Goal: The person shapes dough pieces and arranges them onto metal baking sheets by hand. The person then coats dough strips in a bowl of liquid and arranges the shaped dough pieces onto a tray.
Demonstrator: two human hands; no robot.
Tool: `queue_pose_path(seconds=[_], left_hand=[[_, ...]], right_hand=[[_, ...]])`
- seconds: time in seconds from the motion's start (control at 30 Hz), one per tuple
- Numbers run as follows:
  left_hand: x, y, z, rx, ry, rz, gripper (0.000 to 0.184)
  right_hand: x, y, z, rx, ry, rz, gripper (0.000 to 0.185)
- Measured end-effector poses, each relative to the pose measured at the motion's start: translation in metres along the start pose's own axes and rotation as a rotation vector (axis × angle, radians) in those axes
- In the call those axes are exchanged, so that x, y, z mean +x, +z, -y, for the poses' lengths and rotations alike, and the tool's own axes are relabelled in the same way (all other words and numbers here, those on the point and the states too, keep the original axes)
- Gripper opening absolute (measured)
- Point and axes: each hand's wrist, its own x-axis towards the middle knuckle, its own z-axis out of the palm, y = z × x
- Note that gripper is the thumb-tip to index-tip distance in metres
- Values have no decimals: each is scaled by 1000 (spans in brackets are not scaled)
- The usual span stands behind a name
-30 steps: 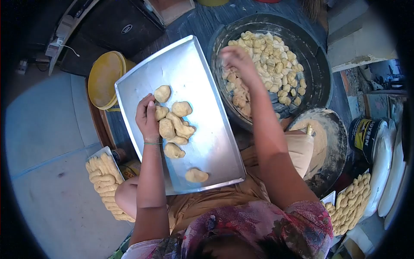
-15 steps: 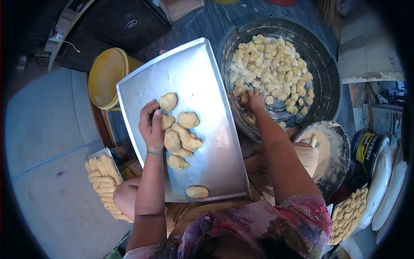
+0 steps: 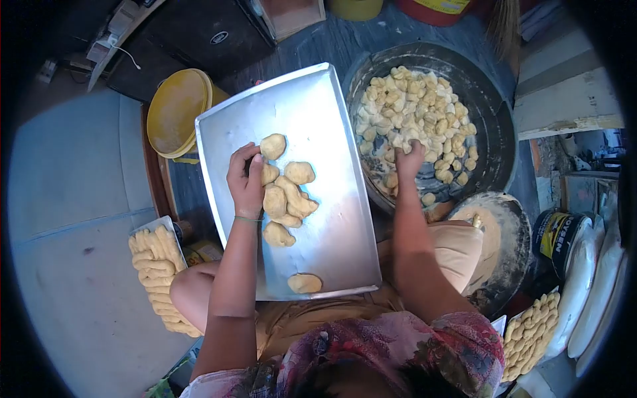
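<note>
A shiny metal tray point(image 3: 345, 225) rests tilted across my lap, with several lumps of pale yellow dough point(image 3: 300, 173) grouped near its middle and one dough lump point(image 3: 304, 283) by the near edge. My left hand point(image 3: 245, 180) is on the tray's left part, fingers curled against a dough piece point(image 3: 269, 174) at the group's edge. To the right, my right hand point(image 3: 410, 159) reaches into a big dark round basin point(image 3: 494, 132), its fingers closed down among many floury dough pieces point(image 3: 424, 99); its fingertips are partly hidden.
A yellow bucket point(image 3: 178, 113) stands beyond the tray's left side. Trays of shaped dough point(image 3: 159, 272) lie at left and lower right point(image 3: 531, 335). A floury round pan point(image 3: 511, 245) sits below the basin, beside a dark labelled bucket point(image 3: 561, 239) and white plastic bags point(image 3: 574, 292).
My right hand has moved from the basin's left side rightward onto the dough pile. My left hand keeps its place on the tray. The whole view has shifted slightly.
</note>
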Motion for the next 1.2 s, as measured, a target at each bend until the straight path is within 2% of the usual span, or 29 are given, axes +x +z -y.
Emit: queue_pose_path(seconds=[0.03,0.1,0.17,0.27,0.3,0.43,0.5,0.63,0.73,0.8,0.87,0.93,1.07,1.1,1.2], left_hand=[[0,0,2,10,11,-2,17],[2,2,6,-5,18,-9,17],[1,4,13,-51,2,-32,18],[3,2,20,19,88,-23,18],[4,0,23,60,123,-1,18],[0,-4,7,92,171,56,24],[-5,-6,2,156,248,82,28],[-30,-18,-2,99,140,141,34],[-53,-30,-5,45,-37,98,33],[-69,-37,2,94,26,-2,31],[-87,-45,-1,134,62,-101,30],[-105,-57,-5,200,64,-76,31],[-121,-74,-11,338,127,-29,36],[-121,-77,-11,373,152,-20,37],[-118,-80,-13,407,130,-28,34]], right_hand=[[-8,-7,17,-112,-37,-118,36],[-27,1,24,-32,-242,14,36],[-49,8,53,-149,-351,587,40],[-27,-16,53,41,-203,500,38],[-18,-27,51,29,-307,412,37],[-17,-122,112,133,-324,152,33],[-30,-153,137,341,-304,189,36],[-85,-220,215,665,-341,380,37],[-133,-239,262,478,-597,435,32],[-156,-224,269,325,-782,589,35],[-182,-190,258,-81,-834,752,39],[-208,-171,256,-256,-846,751,42],[-185,-175,256,-216,-931,930,39],[-180,-186,273,-257,-870,983,40],[-173,-182,304,-341,-759,611,39]])
